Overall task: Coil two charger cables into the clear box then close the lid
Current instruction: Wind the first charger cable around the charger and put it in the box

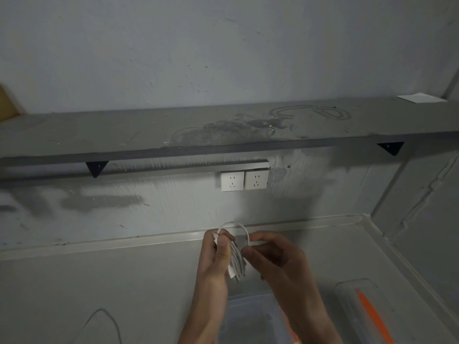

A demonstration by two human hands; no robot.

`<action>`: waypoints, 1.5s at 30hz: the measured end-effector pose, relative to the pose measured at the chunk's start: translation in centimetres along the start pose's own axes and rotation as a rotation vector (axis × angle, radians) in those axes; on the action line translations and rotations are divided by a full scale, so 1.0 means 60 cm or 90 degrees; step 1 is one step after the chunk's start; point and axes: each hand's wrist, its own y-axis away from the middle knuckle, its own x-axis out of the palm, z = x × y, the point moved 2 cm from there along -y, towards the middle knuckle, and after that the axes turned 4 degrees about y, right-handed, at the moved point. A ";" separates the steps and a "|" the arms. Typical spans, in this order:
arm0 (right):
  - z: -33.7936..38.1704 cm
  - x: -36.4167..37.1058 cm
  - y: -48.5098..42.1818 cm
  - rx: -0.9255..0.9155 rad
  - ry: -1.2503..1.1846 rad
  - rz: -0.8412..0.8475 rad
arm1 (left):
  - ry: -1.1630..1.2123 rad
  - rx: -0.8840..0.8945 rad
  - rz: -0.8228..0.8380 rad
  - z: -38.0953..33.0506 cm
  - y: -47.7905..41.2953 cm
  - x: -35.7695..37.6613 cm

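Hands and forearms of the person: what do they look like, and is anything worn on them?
The left hand and right hand are bare, with no gloves, and no rings or watch are visible. Both forearms are uncovered down to the picture's lower edge; no sleeve shows. The nails look short and unpainted.

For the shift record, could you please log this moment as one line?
step: coiling | left hand: holds white cable | right hand: pinches loop | clear box: open below | lid: off
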 end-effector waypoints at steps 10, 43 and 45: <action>-0.047 0.000 0.019 0.078 0.021 -0.036 | -0.142 0.018 -0.015 0.014 0.022 0.000; -0.073 0.004 0.015 0.265 -0.085 0.223 | 0.033 -0.148 0.024 0.037 0.032 -0.052; -0.078 0.006 0.016 0.282 -0.081 0.180 | 0.046 -0.164 0.017 0.035 0.030 -0.053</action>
